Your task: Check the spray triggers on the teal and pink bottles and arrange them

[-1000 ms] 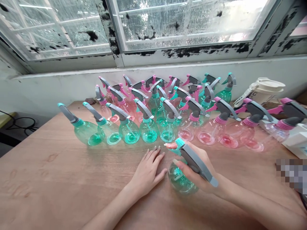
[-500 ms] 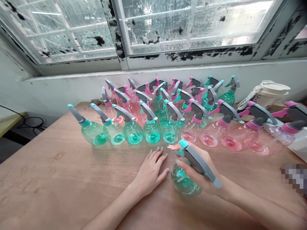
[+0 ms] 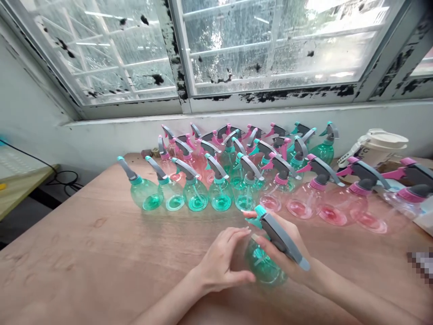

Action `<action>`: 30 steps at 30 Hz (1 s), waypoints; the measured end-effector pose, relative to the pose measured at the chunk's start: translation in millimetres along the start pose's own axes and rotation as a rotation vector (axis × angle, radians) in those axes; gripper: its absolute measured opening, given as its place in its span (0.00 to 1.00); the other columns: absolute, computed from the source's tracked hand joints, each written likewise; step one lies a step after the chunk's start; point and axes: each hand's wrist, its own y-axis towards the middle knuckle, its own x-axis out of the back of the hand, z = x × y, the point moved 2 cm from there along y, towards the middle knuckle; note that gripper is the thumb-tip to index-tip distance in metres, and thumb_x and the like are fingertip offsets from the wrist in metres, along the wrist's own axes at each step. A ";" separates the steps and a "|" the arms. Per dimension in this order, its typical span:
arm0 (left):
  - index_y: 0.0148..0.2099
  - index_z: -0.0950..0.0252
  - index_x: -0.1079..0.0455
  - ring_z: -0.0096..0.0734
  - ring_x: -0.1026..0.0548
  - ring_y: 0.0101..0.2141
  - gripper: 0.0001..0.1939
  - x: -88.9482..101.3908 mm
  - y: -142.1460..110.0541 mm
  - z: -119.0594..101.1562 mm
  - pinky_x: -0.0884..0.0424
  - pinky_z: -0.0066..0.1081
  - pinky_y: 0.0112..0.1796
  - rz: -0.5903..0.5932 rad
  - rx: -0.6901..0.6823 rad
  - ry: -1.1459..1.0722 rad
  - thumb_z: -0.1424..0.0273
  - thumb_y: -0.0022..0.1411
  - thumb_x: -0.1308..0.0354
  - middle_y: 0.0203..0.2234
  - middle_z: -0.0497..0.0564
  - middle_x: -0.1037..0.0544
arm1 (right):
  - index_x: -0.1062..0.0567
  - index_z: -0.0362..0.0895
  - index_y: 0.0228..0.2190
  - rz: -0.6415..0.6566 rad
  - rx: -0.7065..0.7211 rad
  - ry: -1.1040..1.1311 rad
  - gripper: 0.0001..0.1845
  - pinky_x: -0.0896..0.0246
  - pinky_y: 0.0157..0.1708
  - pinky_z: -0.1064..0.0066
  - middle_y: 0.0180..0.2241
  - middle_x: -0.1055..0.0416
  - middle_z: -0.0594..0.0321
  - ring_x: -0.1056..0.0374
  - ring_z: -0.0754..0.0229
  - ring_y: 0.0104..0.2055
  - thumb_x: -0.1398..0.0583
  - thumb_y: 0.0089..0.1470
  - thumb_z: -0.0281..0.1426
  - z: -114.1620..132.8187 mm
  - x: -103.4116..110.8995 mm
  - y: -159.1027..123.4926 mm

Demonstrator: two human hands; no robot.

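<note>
With the right hand [image 3: 295, 231] wrapped around a green bottle [image 3: 260, 266] and the left hand [image 3: 219, 262] spread beside it, a careless forward shove might topple the front bottles [image 3: 221, 196].

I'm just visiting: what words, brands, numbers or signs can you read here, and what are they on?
"COTT": on the pale strap of the lidded cup; tiny, so uncertain.
"G": on the cup's side; the marks beside it are too small to read.
No readable text on the green spray bottle in the right hand or the other spray bottles.
</note>
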 end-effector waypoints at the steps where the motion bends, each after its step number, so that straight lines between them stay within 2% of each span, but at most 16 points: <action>1: 0.63 0.61 0.44 0.50 0.33 0.55 0.44 -2.0 -0.3 -2.6 0.37 0.46 0.56 -0.005 -0.001 -0.003 0.39 0.54 0.44 0.56 0.60 0.32 | 0.30 0.48 0.43 -0.006 0.008 0.007 0.09 0.32 0.32 0.70 0.30 0.29 0.64 0.32 0.62 0.27 0.42 0.59 0.33 0.4 -2.6 0.9; 3: 0.64 0.62 0.45 0.52 0.33 0.55 0.48 -4.4 -1.7 -7.1 0.36 0.47 0.55 -0.026 0.026 -0.002 0.43 0.49 0.35 0.56 0.60 0.32 | 0.31 0.48 0.46 -0.006 0.027 0.029 0.12 0.31 0.35 0.69 0.37 0.27 0.60 0.29 0.60 0.32 0.42 0.59 0.34 1.6 -10.9 4.1; 6: 0.62 0.62 0.43 0.56 0.34 0.56 0.48 -0.4 -8.1 -13.0 0.36 0.48 0.55 -0.059 0.122 0.000 0.53 0.44 0.28 0.56 0.61 0.32 | 0.31 0.47 0.49 -0.004 0.060 0.069 0.16 0.31 0.39 0.67 0.44 0.27 0.56 0.28 0.55 0.42 0.42 0.59 0.36 5.1 -30.6 11.8; 10: 0.61 0.61 0.39 0.54 0.34 0.56 0.41 18.7 -29.1 -21.1 0.36 0.47 0.56 -0.105 0.247 -0.006 0.65 0.46 0.28 0.56 0.58 0.32 | 0.31 0.45 0.50 -0.013 0.108 0.074 0.22 0.31 0.40 0.64 0.40 0.26 0.56 0.28 0.53 0.42 0.41 0.58 0.42 15.1 -63.6 25.0; 13: 0.60 0.58 0.39 0.51 0.34 0.56 0.36 35.6 -54.0 -24.7 0.34 0.45 0.55 -0.169 0.314 -0.010 0.67 0.50 0.31 0.56 0.55 0.33 | 0.31 0.44 0.51 0.006 0.165 0.046 0.29 0.31 0.42 0.60 0.41 0.26 0.54 0.28 0.51 0.43 0.39 0.54 0.48 24.7 -87.9 32.8; 16: 0.60 0.56 0.39 0.48 0.32 0.54 0.34 52.5 -83.8 -24.3 0.31 0.44 0.52 -0.261 0.371 0.008 0.65 0.52 0.32 0.54 0.54 0.32 | 0.37 0.45 0.57 0.085 0.203 0.030 0.40 0.35 0.51 0.54 0.51 0.30 0.49 0.32 0.45 0.53 0.36 0.49 0.51 28.9 -110.7 32.5; 18: 0.59 0.55 0.40 0.46 0.31 0.53 0.34 65.6 -105.4 -22.1 0.30 0.43 0.52 -0.351 0.415 0.065 0.64 0.53 0.33 0.53 0.53 0.32 | 0.42 0.47 0.61 0.167 0.203 0.009 0.43 0.39 0.56 0.50 0.57 0.35 0.48 0.37 0.44 0.59 0.36 0.50 0.50 26.4 -124.7 26.8; 21: 0.59 0.55 0.40 0.46 0.31 0.53 0.32 88.8 -138.9 -15.2 0.31 0.44 0.52 -0.484 0.525 0.193 0.60 0.54 0.34 0.51 0.52 0.32 | 0.45 0.48 0.63 0.332 0.176 -0.043 0.40 0.45 0.61 0.50 0.63 0.42 0.48 0.44 0.47 0.65 0.38 0.55 0.45 17.3 -142.7 14.4; 24: 0.57 0.57 0.38 0.48 0.29 0.52 0.31 114.3 -170.1 -2.9 0.31 0.48 0.52 -0.595 0.661 0.281 0.58 0.53 0.35 0.49 0.53 0.31 | 0.40 0.45 0.60 0.495 0.120 -0.137 0.33 0.45 0.62 0.52 0.64 0.44 0.47 0.45 0.49 0.65 0.40 0.58 0.44 5.4 -155.7 4.7; 27: 0.57 0.59 0.39 0.50 0.28 0.51 0.34 140.8 -193.8 14.0 0.30 0.50 0.51 -0.697 0.742 0.304 0.56 0.52 0.34 0.50 0.55 0.29 | 0.36 0.44 0.57 0.571 0.100 -0.237 0.27 0.45 0.63 0.53 0.64 0.43 0.48 0.45 0.50 0.65 0.42 0.60 0.42 -6.8 -164.0 1.5; 30: 0.59 0.59 0.43 0.50 0.28 0.54 0.36 169.4 -206.5 36.3 0.29 0.48 0.51 -0.810 0.786 0.275 0.55 0.53 0.35 0.54 0.56 0.29 | 0.36 0.42 0.58 0.599 0.086 -0.309 0.28 0.45 0.63 0.53 0.64 0.43 0.47 0.45 0.49 0.66 0.43 0.61 0.43 -18.2 -170.0 0.8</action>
